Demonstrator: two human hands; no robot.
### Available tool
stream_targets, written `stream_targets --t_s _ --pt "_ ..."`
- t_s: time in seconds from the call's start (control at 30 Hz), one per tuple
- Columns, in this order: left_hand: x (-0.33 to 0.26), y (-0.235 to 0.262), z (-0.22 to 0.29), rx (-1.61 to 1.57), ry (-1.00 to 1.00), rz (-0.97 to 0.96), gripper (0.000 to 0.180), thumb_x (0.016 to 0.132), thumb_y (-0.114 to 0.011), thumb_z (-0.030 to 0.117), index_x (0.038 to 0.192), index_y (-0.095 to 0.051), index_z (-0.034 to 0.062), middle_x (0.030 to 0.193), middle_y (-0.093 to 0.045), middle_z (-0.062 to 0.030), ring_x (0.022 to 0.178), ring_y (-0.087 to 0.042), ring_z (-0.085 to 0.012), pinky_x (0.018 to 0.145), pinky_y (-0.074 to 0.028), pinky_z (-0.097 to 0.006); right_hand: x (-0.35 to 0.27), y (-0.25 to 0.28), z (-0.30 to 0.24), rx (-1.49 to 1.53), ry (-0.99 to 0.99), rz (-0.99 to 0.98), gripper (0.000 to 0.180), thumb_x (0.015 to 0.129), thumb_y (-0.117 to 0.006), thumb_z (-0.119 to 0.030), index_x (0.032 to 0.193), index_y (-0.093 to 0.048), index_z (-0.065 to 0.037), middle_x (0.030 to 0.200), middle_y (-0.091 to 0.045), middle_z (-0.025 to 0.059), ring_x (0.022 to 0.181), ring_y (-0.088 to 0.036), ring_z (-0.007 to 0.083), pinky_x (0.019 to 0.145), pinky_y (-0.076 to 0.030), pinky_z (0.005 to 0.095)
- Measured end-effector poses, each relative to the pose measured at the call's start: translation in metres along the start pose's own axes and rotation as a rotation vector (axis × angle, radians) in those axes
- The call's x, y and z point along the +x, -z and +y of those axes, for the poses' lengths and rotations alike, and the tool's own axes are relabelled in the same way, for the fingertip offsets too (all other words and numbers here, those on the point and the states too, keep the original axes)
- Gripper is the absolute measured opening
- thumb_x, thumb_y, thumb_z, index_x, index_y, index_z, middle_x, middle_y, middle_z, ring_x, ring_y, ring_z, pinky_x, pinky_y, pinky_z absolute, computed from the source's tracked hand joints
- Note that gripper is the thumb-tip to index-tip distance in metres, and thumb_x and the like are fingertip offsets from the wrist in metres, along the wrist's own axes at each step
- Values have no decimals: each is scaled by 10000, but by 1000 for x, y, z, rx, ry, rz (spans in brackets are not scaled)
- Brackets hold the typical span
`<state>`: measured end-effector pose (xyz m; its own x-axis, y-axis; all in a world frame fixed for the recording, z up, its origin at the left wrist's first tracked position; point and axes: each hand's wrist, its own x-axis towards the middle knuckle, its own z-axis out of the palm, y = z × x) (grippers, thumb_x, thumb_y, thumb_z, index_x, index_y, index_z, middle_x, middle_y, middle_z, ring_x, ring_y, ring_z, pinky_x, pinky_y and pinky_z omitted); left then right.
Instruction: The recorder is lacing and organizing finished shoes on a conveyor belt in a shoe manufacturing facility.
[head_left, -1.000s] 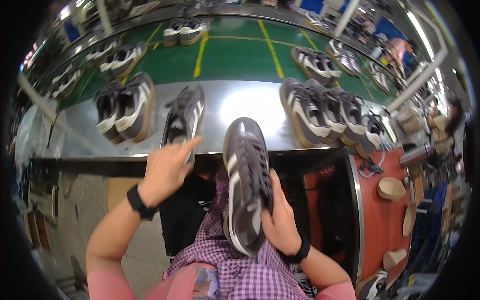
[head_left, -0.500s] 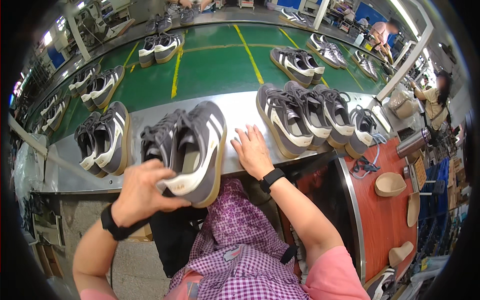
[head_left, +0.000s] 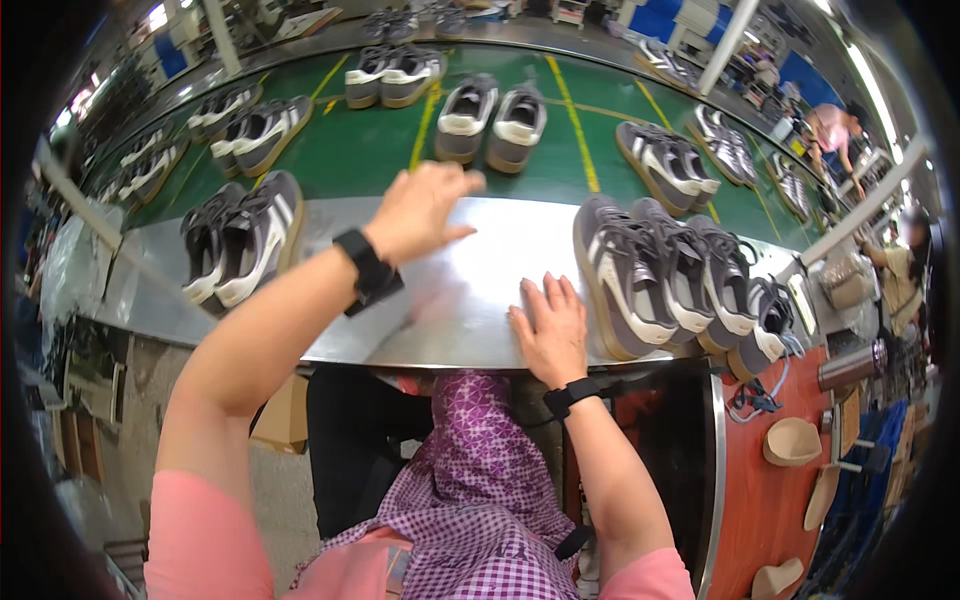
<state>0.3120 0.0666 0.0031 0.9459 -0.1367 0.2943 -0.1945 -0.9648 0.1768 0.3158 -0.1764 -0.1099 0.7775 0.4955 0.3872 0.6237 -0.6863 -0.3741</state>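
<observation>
My left hand (head_left: pixel 422 208) reaches over the far edge of the metal table, thumb and fingers apart, holding nothing. Just beyond its fingertips, a pair of grey sneakers with white heels, a left shoe (head_left: pixel 466 118) and a right shoe (head_left: pixel 517 128), stands on the green conveyor belt (head_left: pixel 380 140). My right hand (head_left: pixel 556 325) rests with spread fingers on the metal table (head_left: pixel 470 300). Close to its right stand several grey sneakers (head_left: pixel 622 285) with white stripes and gum soles, side by side. Another sneaker pair (head_left: pixel 255 245) is on the table left of my left forearm.
More sneaker pairs sit along the belt, such as one pair (head_left: pixel 262 135) at left and another pair (head_left: pixel 665 165) at right. A red work surface (head_left: pixel 770 500) at the right holds tan moulded pieces (head_left: pixel 792 442) and a steel flask (head_left: pixel 850 366). Other people work farther off.
My left hand has let go of the sneaker pair and moved forward; the pair went from the table onto the belt. My right hand stays on the table. The view has shifted.
</observation>
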Motion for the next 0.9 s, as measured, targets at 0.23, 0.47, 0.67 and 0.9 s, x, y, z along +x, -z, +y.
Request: stream_targets --t_s 0.23,0.47,0.67,0.9 --pt "-167 43 -41 182 256 179 671 652 -824 280 1259 -580 132 1191 -559 -171 1131 -513 -354 960 -397 -450 -3 1 5 -104 22 6 403 916 -584 -280 1264 -577 -78 1349 -512 234 1302 -403 420 1076 -322 498" --pt "-232 105 -127 294 645 -233 811 557 -828 575 1255 -600 232 985 -629 -162 972 -592 -340 852 -442 -427 -3 -7 1 -158 46 -2 404 931 -562 -269 1290 -551 -83 1381 -485 219 1329 -379 402 1087 -316 487" --pt "-204 89 -119 290 488 -293 660 520 -809 628 910 -752 99 831 -667 -161 866 -637 -334 757 -499 -433 -3 -6 -2 -201 64 -7 413 937 -551 -275 1297 -542 -73 1383 -480 216 1318 -388 403 1085 -319 485" --pt "-168 40 17 96 94 -35 472 560 -815 529 823 -748 144 749 -580 -103 825 -584 -282 723 -420 -397 -7 7 -3 120 -3 -41 421 939 -534 -247 1317 -524 -63 1416 -443 233 1345 -356 415 1103 -296 481"
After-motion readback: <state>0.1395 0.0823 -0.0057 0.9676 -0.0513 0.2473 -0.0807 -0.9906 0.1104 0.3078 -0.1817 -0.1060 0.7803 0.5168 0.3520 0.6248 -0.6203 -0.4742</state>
